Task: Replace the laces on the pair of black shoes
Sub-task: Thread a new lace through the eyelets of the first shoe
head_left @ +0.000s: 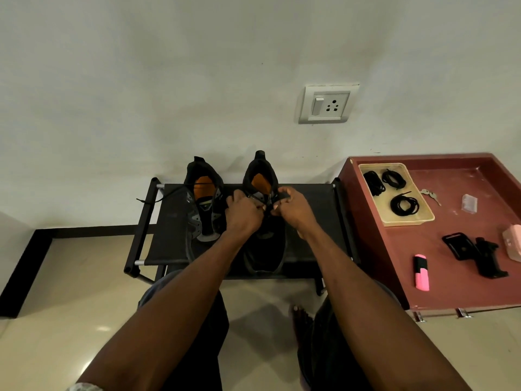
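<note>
Two black shoes with orange insoles stand side by side on a low black rack (310,221), toes toward me. The left shoe (204,204) has its tongue open and a loose black lace (158,197) trailing off to the left. Both my hands work at the lace area of the right shoe (263,241). My left hand (244,211) and my right hand (291,207) each pinch the black lace over the eyelets, fingers curled. The lace itself is mostly hidden under my fingers.
A maroon table (439,286) at right carries a beige tray (423,218) with three coiled black laces (404,204), keys, a pink-and-black object (421,273), a black holder (476,253) and a pink box. A wall socket (328,104) sits above. My knees and tiled floor lie below.
</note>
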Motion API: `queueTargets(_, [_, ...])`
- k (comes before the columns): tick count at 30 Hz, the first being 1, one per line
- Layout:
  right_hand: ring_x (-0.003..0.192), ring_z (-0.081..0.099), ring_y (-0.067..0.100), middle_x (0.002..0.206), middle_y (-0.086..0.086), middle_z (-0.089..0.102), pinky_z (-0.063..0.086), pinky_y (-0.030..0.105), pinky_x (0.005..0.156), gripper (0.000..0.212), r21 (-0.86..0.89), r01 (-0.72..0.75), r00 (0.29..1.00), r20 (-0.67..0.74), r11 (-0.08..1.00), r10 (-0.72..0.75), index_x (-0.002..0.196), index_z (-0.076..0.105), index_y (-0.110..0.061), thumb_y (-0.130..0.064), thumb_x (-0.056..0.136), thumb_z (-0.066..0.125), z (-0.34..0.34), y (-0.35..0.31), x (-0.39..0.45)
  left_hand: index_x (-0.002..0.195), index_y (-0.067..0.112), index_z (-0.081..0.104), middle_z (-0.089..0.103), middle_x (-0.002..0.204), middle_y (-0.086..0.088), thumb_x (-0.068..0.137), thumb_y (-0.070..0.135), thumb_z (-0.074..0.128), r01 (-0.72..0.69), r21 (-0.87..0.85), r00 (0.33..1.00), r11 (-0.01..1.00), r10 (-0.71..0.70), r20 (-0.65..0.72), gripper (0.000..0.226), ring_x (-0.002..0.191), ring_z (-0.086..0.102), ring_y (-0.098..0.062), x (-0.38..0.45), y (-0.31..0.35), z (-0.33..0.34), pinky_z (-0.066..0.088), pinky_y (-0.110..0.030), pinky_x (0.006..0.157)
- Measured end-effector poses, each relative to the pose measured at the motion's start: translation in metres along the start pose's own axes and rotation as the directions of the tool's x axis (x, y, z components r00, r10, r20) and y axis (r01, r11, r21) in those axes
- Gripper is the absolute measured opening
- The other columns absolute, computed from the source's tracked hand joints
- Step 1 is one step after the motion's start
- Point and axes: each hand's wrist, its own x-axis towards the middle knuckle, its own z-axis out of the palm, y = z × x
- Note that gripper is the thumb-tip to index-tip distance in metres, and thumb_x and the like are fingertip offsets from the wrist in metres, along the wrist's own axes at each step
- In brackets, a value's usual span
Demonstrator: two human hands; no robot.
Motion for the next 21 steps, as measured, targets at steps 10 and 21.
queueTargets(10, [0.095, 0.066, 0.019, 0.101, 0.011, 0.07, 0.053, 0.029, 0.077, 0.052, -0.021, -0.009, 1.0, 0.016, 1.0, 0.01, 0.133, 0.052, -0.013, 0.007, 0.086, 0.063, -0.002, 0.0, -0.006, 0.113, 0.013, 0.071, 0.0, 0.166, -0.007, 0.088, 0.003, 0.055, -0.209, -0.037, 0.974, 0.977, 0.211, 0.078, 0.031, 0.146, 0.005, -0.036, -0.018, 0.006, 0.0, 0.018, -0.048, 0.119])
queueTargets(21, [0.081, 0.064, 0.018, 0.086, 0.006, 0.07, 0.054, 0.034, 0.075, 0.009, -0.189, 0.076, 0.997, 0.018, 0.979, -0.074, 0.087, 0.067, -0.009, -0.012, 0.085, 0.076, -0.004, 0.0, -0.011, 0.136, 0.023, 0.061, 0.002, 0.167, -0.003, 0.089, 0.0, 0.053, -0.03, -0.304, 0.986, 0.952, 0.079, 0.149, 0.052, 0.15, 0.015, -0.035, -0.011, -0.008, -0.009, 0.027, -0.054, 0.119])
